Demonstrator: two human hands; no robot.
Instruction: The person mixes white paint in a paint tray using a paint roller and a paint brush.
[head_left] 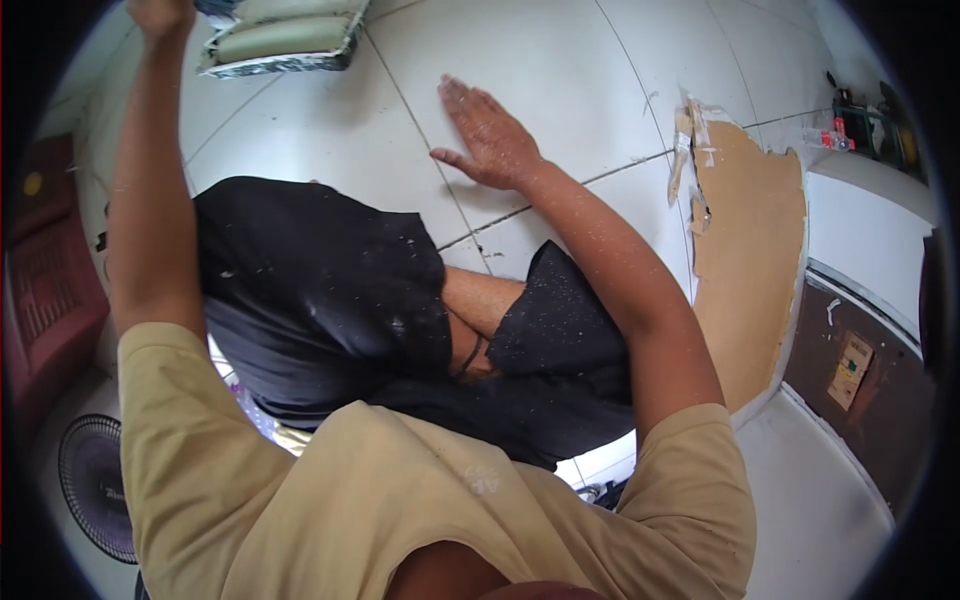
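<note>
My right hand [490,135] is held out flat over the white tiled floor [560,60], its fingers stretched and thumb apart, with nothing in it. White specks dot that hand and forearm. At the top left edge, my left hand [162,15] is cut off by the frame, so its fingers are hidden. Near it lies a paint-stained tray [285,40] with a pale greenish inside and white smears on its rim. A small dark blue thing [215,7] shows between that hand and the tray.
A paintbrush [680,150] lies by the torn edge of a brown cardboard sheet [750,250] on the right. Further right stands a brown panel [850,370]. A fan [95,490] is at lower left, below a dark red piece of furniture [55,270].
</note>
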